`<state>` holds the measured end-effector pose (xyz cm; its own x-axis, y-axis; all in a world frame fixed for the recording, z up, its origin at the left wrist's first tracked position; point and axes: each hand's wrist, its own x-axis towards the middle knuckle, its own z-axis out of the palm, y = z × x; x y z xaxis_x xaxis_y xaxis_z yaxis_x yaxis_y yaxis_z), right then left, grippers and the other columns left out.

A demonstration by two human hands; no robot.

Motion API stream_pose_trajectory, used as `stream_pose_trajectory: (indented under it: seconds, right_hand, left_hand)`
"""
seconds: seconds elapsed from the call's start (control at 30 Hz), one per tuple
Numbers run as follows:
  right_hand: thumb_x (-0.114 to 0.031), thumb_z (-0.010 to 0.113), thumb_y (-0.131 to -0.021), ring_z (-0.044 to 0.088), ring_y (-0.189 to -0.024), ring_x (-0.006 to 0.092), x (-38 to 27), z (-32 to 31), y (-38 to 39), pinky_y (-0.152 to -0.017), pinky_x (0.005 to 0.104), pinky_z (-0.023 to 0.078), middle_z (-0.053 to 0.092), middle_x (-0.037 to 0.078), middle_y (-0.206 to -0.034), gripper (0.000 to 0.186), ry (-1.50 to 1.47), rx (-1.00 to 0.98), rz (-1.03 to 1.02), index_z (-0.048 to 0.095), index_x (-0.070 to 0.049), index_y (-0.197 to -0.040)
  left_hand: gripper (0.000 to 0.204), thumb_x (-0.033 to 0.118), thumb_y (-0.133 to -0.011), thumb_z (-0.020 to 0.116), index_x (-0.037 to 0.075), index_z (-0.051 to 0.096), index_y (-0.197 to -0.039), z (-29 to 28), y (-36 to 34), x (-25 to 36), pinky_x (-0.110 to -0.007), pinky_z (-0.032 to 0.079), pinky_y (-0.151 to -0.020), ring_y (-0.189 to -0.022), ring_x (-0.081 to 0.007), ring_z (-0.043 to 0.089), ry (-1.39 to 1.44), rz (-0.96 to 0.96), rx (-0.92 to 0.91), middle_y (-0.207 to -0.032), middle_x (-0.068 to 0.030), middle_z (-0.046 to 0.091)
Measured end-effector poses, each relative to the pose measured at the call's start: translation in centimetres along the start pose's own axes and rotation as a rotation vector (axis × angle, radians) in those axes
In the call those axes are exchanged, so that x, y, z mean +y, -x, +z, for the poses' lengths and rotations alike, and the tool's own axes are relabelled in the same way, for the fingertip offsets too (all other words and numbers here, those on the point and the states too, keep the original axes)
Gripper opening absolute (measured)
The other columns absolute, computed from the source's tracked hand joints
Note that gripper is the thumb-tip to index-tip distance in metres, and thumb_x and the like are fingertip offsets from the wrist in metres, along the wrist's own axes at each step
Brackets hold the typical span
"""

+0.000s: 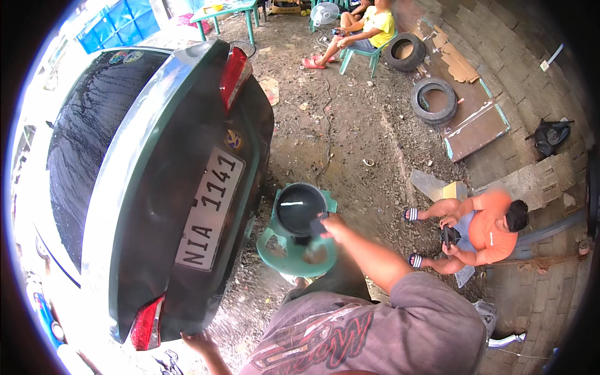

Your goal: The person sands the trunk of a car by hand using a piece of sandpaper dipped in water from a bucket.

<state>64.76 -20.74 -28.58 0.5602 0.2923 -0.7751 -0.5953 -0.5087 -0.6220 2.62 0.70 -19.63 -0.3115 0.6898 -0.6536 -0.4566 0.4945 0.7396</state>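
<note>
At the lower edge, left hand (199, 342) flat against the car (169, 187) bumper, fingers spread, gripping nothing. Farther out, right hand (330, 224) closed on a small dark pad (318, 225), reaching over the rim of the bucket (301, 208). Bucket upright on a green chair (297, 250), dark liquid inside, just beyond and left of the hand; right hand far nearer. Beyond, one person (481, 234) crouching, tyres (434, 100) near the wall.
</note>
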Motion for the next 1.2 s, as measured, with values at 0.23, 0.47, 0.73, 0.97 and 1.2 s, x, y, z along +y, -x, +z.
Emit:
stream_pose_trajectory:
  seconds: [0.23,0.47,0.73,0.97,1.2]
  right_hand:
    - [-0.020,0.060,-0.102,0.075,-0.085,0.0338,-2.0,5.7,-7.7,-0.058,0.0435,0.064,0.073,0.017,-0.108,0.031,0.282,-0.027,-0.025,0.068,-0.004,-0.127]
    - [-0.018,0.055,-0.098,0.074,-0.097,0.0402,1.8,8.5,-20.3,-0.089,0.0484,0.059,0.075,0.025,-0.108,0.034,1.178,-0.082,-0.506,0.074,-0.004,-0.122]
    - [-0.022,0.052,-0.101,0.073,-0.110,0.0385,9.6,10.8,-27.4,-0.097,0.0522,0.055,0.076,0.021,-0.119,0.033,1.141,-0.022,-0.452,0.081,-0.008,-0.110]
    - [-0.017,0.064,-0.091,0.075,-0.103,0.0436,9.4,7.9,-28.7,-0.087,0.0496,0.061,0.073,0.027,-0.123,0.036,1.100,-0.288,-0.573,0.077,0.001,-0.119]
    - [-0.009,0.063,-0.095,0.074,-0.079,0.0288,-14.2,-0.5,-15.1,-0.063,0.0412,0.060,0.074,0.017,-0.104,0.044,0.368,-0.459,-0.229,0.066,-0.008,-0.140]
  left_hand:
    - [0.063,0.063,-0.097,0.059,0.015,0.062,-0.138,0.0,0.4,-0.2,-0.044,0.040,-0.112,-0.135,-0.0197,0.057,0.010,-0.011,-0.068,-0.142,-0.0038,0.065]
    - [0.071,0.071,-0.099,0.051,0.021,0.058,-0.149,4.9,6.0,1.2,-0.055,0.042,-0.121,-0.143,-0.0283,0.053,-0.191,0.080,0.129,-0.150,-0.0135,0.063]
    - [0.063,0.068,-0.099,0.052,0.024,0.062,-0.143,0.4,8.6,5.7,-0.045,0.056,-0.090,-0.116,-0.0232,0.067,-0.294,0.194,-0.003,-0.137,-0.0072,0.070]
    - [0.056,0.041,-0.101,0.069,0.006,0.057,-0.143,5.1,12.7,4.1,-0.042,0.055,-0.102,-0.116,-0.0274,0.065,0.184,0.323,-0.019,-0.132,-0.0122,0.066]
    - [0.059,0.042,-0.096,0.078,0.008,0.060,-0.141,12.2,17.7,0.6,-0.040,0.060,-0.100,-0.117,-0.0254,0.065,0.405,0.298,0.230,-0.138,-0.0126,0.061]
